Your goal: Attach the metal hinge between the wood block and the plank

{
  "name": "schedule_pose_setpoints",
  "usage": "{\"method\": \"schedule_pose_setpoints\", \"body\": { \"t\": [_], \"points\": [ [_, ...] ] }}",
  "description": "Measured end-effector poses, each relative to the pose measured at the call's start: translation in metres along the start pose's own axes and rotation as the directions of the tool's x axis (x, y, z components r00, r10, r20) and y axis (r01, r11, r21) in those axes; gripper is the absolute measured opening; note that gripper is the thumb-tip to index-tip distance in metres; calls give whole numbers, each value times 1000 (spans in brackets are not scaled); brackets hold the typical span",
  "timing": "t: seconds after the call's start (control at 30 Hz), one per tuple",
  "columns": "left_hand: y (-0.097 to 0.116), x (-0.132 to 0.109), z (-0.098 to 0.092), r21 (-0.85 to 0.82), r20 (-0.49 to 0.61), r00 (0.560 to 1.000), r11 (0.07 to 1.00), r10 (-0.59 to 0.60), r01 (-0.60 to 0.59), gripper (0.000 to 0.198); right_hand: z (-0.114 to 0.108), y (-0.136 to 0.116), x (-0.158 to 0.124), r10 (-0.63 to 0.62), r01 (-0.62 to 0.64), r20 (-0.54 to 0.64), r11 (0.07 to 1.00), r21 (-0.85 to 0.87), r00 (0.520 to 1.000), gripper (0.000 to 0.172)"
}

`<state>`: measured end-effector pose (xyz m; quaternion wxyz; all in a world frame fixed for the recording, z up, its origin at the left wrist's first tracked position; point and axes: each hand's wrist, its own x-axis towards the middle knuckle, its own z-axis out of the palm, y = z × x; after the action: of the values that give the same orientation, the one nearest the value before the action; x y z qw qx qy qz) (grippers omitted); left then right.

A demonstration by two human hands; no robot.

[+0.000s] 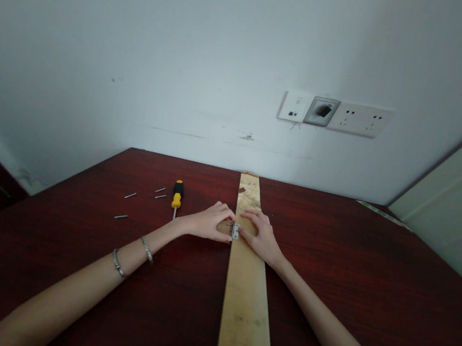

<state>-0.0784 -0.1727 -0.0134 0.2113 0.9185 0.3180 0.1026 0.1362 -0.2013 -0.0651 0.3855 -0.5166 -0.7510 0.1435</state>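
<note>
A long pale wooden plank (244, 308) lies on the dark red table (370, 286), running away from me to the wall. A small metal hinge (235, 231) sits at the plank's left edge. My left hand (208, 221) rests beside the plank's left edge with its fingertips pinched at the hinge. My right hand (260, 234) lies on top of the plank just right of the hinge, fingers curled toward it. Both hands touch the hinge area.
A yellow-and-black screwdriver (177, 194) lies left of my left hand. Several loose screws (130, 195) are scattered further left. On the wall behind is a row of sockets (336, 114). A pale door (458, 224) stands at the right.
</note>
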Motion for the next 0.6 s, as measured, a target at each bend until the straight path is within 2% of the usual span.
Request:
{"method": "schedule_pose_setpoints", "body": {
  "t": [0.6],
  "points": [
    [-1, 0, 1, 47, -24, 1000, 999, 9, -8, 42, -1, -2, 0, 3, -3, -2, 1000, 3, 1000, 34]
  ]
}}
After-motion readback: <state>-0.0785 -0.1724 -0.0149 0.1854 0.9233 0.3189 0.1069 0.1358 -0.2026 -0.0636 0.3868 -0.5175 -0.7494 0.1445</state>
